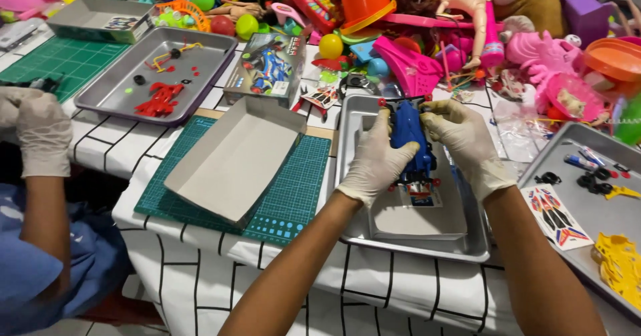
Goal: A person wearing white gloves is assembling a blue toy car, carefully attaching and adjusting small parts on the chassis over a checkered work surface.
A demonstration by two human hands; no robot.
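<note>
At centre frame, a person's gloved left hand [375, 159] and gloved right hand [467, 145] both closed around a blue toy car [408, 135], gripping it from either side just above a metal tray [347, 176] on the black-lined white tablecloth [220, 269]. Paper sheets [417, 219] lay in that tray beneath the car. To the left, an open cardboard box lid [234, 159] rested on a green cutting mat [297, 196], with the printed kit box [267, 69] behind it. In the upper left, a second tray [113, 89] held red parts [159, 100]. A pile of bright toys [467, 35] crowded the top of the frame. At the left edge, another person's gloved hand [41, 132] rested, its grip impossible to tell. A sticker sheet [555, 217] lay lower right.
</note>
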